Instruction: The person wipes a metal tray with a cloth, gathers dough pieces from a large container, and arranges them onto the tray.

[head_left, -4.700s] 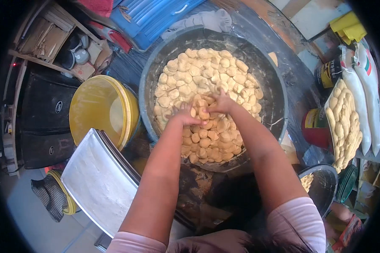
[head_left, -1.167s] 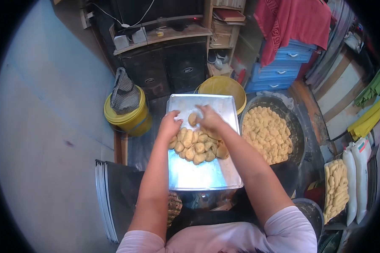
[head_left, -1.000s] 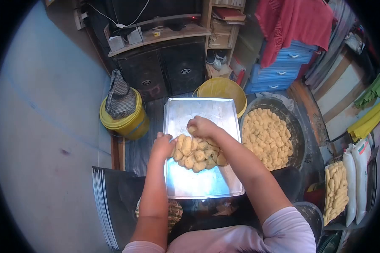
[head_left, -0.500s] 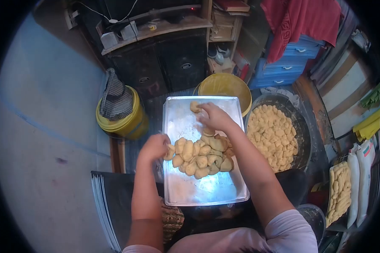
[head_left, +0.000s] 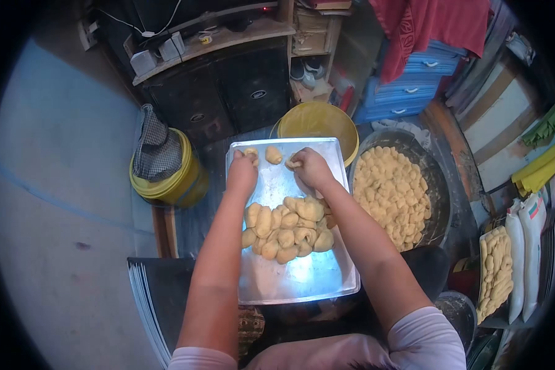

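A shiny metal baking tray [head_left: 262, 287] lies in front of me, with a pile of dough pieces [head_left: 286, 238] across its middle. By the tray's far left corner, my left hand [head_left: 243, 172] is closed on a dough piece [head_left: 251, 153]. My right hand [head_left: 313, 169] pinches another dough piece [head_left: 293, 164] over the far part of the tray. Between the two hands, a single dough piece [head_left: 273, 155] rests on the metal. My right forearm hides the right end of the pile.
Right of the tray stands a large dark basin [head_left: 441, 185] full of dough pieces. A yellow bucket [head_left: 319, 120] is behind the tray, and a lidded yellow bucket [head_left: 194, 179] at left. Further right are a filled tray [head_left: 495, 271] and white bags [head_left: 531, 240].
My left hand has moved from the pile's left edge to the far left corner with a dough piece. My right hand has shifted right of the lone piece and now holds another.
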Tool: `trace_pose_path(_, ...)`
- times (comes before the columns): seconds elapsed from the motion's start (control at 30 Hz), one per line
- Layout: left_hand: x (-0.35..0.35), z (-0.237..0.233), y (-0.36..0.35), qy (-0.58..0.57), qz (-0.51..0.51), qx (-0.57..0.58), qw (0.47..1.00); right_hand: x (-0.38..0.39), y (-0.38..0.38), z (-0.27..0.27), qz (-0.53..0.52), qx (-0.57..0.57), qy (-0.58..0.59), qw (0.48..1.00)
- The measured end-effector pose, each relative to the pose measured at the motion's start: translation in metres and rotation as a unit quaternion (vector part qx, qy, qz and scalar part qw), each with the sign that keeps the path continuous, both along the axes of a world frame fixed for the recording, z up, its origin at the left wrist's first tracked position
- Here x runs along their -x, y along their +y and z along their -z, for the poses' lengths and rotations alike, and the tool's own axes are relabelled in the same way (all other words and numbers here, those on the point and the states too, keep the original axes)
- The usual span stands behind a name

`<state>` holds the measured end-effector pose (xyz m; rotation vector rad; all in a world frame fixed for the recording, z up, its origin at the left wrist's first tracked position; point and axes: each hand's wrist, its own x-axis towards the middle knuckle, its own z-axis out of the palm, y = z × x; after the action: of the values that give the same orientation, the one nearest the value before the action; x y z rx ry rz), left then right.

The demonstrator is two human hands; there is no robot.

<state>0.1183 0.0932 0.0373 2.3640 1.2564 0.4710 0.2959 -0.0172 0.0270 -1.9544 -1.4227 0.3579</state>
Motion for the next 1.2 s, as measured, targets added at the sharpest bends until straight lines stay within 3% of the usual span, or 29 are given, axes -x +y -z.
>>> trace_pose_path(0.03, 0.001, -0.005, -0.003, 0.004, 0.002, 0.011, 1.0, 0.0, 0.002, -0.002, 0.001, 0.0, -0.001, 1.0)
trace_pose_path(0.1, -0.001, -0.013, -0.01, 0.011, 0.005, 0.024, 1.0, 0.001, 0.004, -0.004, 0.038, -0.112, 0.056, 0.991)
trace_pose_path(0.13, -0.006, -0.02, -0.019, 0.024, -0.021, -0.074, 0.997, 0.001, 0.005, 0.0, 0.039, -0.11, 0.057, 0.991)
trace_pose_path(0.17, -0.01, -0.023, -0.026, 0.04, -0.045, -0.171, 0.983, 0.003, 0.006, 0.005, 0.005, -0.108, -0.045, 0.993)
trace_pose_path(0.2, -0.016, -0.019, -0.026, 0.043, -0.044, -0.169, 0.984, 0.005, 0.006, 0.01, -0.028, -0.104, -0.147, 0.983)
trace_pose_path(0.23, -0.023, -0.014, -0.023, 0.013, -0.002, -0.172, 0.985, 0.006, 0.002, 0.006, -0.026, -0.103, -0.145, 0.984)
trace_pose_path(0.3, -0.031, -0.012, -0.016, -0.021, 0.04, -0.175, 0.984, 0.011, -0.011, -0.019, -0.049, -0.021, -0.082, 0.995)
trace_pose_path(0.33, -0.033, -0.011, -0.014, 0.024, 0.075, -0.128, 0.989, 0.014, -0.02, -0.026, -0.049, -0.02, -0.084, 0.995)
trace_pose_path(0.4, -0.035, -0.01, -0.011, 0.066, 0.111, -0.077, 0.989, 0.022, -0.043, -0.031, -0.182, 0.16, 0.006, 0.97)
trace_pose_path(0.43, -0.034, -0.011, -0.009, 0.087, 0.114, -0.09, 0.986, 0.024, -0.048, -0.026, -0.253, 0.161, 0.02, 0.954)
trace_pose_path(0.5, -0.036, -0.012, -0.01, 0.108, 0.12, -0.106, 0.981, 0.016, -0.054, -0.023, -0.226, 0.127, 0.153, 0.954)
trace_pose_path(0.53, -0.038, -0.012, -0.016, 0.095, 0.112, -0.163, 0.976, 0.009, -0.054, -0.022, -0.226, 0.125, 0.153, 0.954)
trace_pose_path(0.6, -0.044, -0.01, -0.022, 0.083, 0.102, -0.22, 0.967, -0.008, -0.048, -0.016, -0.129, 0.0, 0.312, 0.941)
trace_pose_path(0.67, -0.056, -0.003, -0.021, -0.048, 0.157, -0.25, 0.954, -0.016, -0.039, -0.027, 0.039, -0.082, 0.283, 0.955)
trace_pose_path(0.7, -0.061, 0.0, -0.022, -0.046, 0.156, -0.248, 0.955, -0.018, -0.037, -0.031, 0.116, -0.126, 0.274, 0.946)
trace_pose_path(0.73, -0.066, 0.0, -0.024, -0.002, 0.174, -0.227, 0.958, -0.021, -0.033, -0.022, 0.117, -0.124, 0.275, 0.946)
trace_pose_path(0.8, -0.077, 0.004, -0.029, 0.07, 0.19, -0.244, 0.949, -0.031, -0.024, 0.006, 0.132, -0.036, 0.011, 0.99)
trace_pose_path(0.83, -0.082, 0.005, -0.03, 0.069, 0.191, -0.247, 0.948, -0.03, -0.024, 0.009, 0.134, -0.039, 0.009, 0.99)
trace_pose_path(0.9, -0.089, 0.011, -0.032, 0.094, 0.179, -0.254, 0.946, -0.024, -0.026, 0.016, 0.091, -0.075, -0.136, 0.984)
trace_pose_path(0.97, -0.091, 0.012, -0.033, 0.093, 0.183, -0.26, 0.943, -0.024, -0.024, 0.016, 0.091, -0.071, -0.076, 0.99)
trace_pose_path(1.03, -0.092, 0.015, -0.033, 0.103, 0.196, -0.256, 0.941, -0.023, -0.02, 0.017, 0.151, -0.166, -0.019, 0.974)
trace_pose_path(1.17, -0.084, 0.016, -0.037, 0.09, 0.206, -0.261, 0.939, -0.025, -0.021, 0.011, 0.11, -0.068, -0.048, 0.99)
trace_pose_path(1.2, -0.08, 0.013, -0.038, 0.079, 0.211, -0.232, 0.946, -0.024, -0.023, 0.008, 0.106, -0.059, -0.106, 0.987)
